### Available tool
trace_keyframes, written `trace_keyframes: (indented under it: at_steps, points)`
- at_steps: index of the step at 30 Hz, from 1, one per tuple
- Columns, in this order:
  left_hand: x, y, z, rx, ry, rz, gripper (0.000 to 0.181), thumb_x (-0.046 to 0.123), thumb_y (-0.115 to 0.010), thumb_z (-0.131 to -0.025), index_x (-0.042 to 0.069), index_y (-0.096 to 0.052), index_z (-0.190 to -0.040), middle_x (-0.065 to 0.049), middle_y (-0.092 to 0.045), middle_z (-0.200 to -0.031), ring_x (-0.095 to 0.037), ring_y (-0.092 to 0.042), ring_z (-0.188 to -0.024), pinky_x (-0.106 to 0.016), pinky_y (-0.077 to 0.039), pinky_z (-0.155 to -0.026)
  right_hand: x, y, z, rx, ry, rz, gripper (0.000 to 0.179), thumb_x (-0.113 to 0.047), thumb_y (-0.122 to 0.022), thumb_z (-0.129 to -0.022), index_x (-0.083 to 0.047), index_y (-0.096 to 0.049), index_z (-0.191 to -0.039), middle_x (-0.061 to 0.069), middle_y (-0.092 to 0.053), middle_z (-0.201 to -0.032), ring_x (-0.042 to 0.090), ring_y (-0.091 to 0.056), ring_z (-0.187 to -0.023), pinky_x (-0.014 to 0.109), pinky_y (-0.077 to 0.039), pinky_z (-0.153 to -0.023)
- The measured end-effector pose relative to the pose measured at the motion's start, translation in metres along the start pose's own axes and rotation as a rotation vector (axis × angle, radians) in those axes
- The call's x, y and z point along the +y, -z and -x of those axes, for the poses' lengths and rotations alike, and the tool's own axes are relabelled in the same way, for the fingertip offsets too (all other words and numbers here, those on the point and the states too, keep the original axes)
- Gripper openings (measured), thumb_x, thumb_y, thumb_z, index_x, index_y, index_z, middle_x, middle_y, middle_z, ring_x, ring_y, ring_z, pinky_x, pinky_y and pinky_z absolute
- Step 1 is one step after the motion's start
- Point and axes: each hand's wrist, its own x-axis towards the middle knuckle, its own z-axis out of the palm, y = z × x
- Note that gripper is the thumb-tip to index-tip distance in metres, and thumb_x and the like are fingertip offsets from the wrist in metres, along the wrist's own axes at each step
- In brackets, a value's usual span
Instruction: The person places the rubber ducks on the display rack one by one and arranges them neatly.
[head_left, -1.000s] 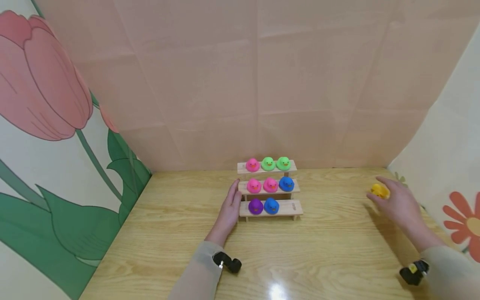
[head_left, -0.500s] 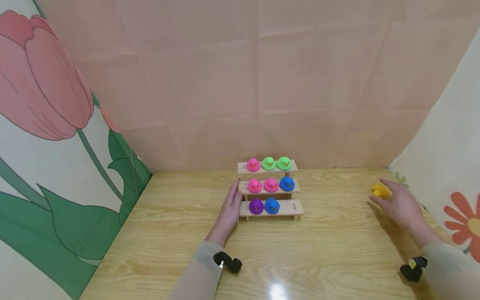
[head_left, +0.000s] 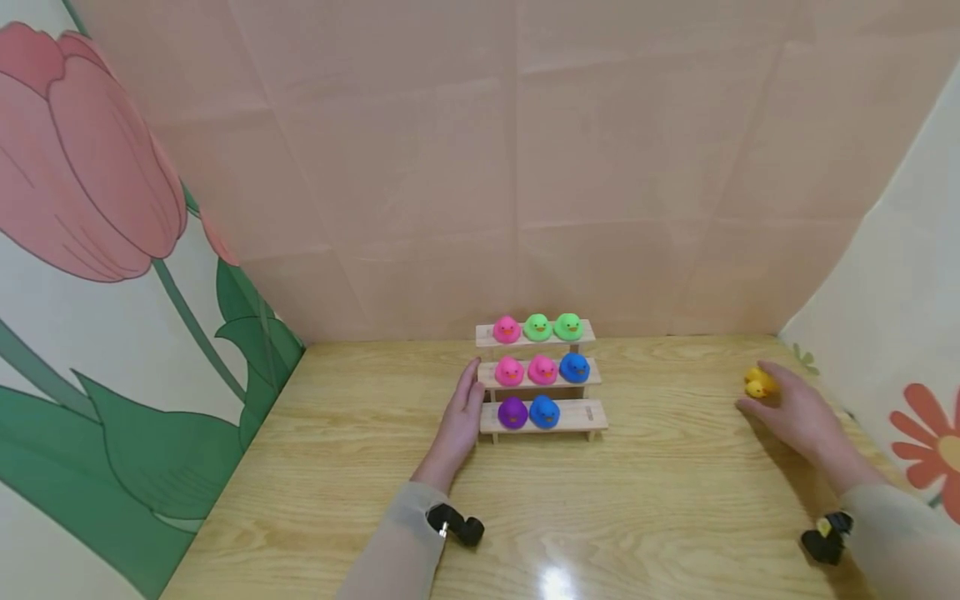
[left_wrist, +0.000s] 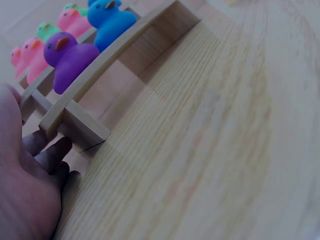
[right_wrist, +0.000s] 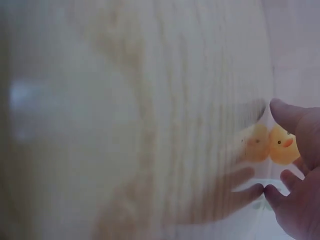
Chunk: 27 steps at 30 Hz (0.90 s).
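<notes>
At the middle of the table stands a three-step wooden stand [head_left: 576, 417] bearing small rubber ducks. Its bottom step holds a purple duck [head_left: 513, 412] and a blue duck [head_left: 544, 412], with bare wood right of them. My left hand [head_left: 459, 425] rests along the stand's left end, fingers straight; the left wrist view shows fingertips right at the step's end and leg. Far to the right, my right hand [head_left: 804, 417] has thumb and fingers round a yellow rubber duck [head_left: 757, 385]. Seen from the right wrist, the duck [right_wrist: 283, 145] sits low over the tabletop, its beak showing.
On the middle step sit two pink ducks [head_left: 510, 372] and a blue duck [head_left: 574, 367]. The top step carries a pink duck [head_left: 507, 330] and two green ducks [head_left: 537, 327]. A pinkish backdrop [head_left: 420, 208] rises behind the wooden table [head_left: 660, 483]; flowered panels flank it.
The yellow duck has turned slightly within my right hand, its head now lower toward me. The right hand has shifted a little. My left hand and the stand keep their places.
</notes>
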Motion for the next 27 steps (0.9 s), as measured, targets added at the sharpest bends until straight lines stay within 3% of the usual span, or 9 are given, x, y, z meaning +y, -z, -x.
trace_keyframes:
  at_steps: [8, 18, 27]
  points:
    - [0.0, 0.0003, 0.0002, 0.002, -0.006, 0.002, 0.055, 0.047, -0.035, -0.121, 0.045, -0.025, -0.175, 0.0, -0.028, -0.181, -0.027, -0.025, -0.166, -0.051, -0.021, -0.135, -0.0015, -0.0009, -0.0018, -0.011, -0.013, 0.008, 0.085, -0.033, -0.07, -0.111, 0.008, -0.024, -0.17, 0.048, -0.025, -0.165, 0.073, -0.027, -0.144, 0.086, -0.02, -0.117]
    - [0.0009, 0.0008, 0.0006, -0.006, -0.018, 0.007, 0.055, 0.045, -0.035, -0.122, 0.043, -0.025, -0.175, -0.004, -0.028, -0.181, -0.03, -0.025, -0.166, -0.054, -0.021, -0.135, -0.0026, -0.0024, -0.0036, 0.011, 0.024, 0.047, 0.067, -0.02, -0.073, -0.109, 0.011, -0.042, -0.16, 0.05, -0.038, -0.154, 0.071, -0.036, -0.137, 0.087, -0.027, -0.113]
    - [0.0002, 0.0013, 0.0006, -0.008, -0.013, 0.008, 0.055, 0.047, -0.035, -0.121, 0.044, -0.025, -0.175, -0.003, -0.027, -0.181, -0.029, -0.026, -0.166, -0.053, -0.022, -0.135, -0.0034, -0.002, -0.002, 0.07, 0.033, 0.066, 0.058, -0.003, -0.076, -0.1, 0.012, -0.051, -0.15, 0.05, -0.044, -0.148, 0.071, -0.041, -0.133, 0.086, -0.034, -0.105]
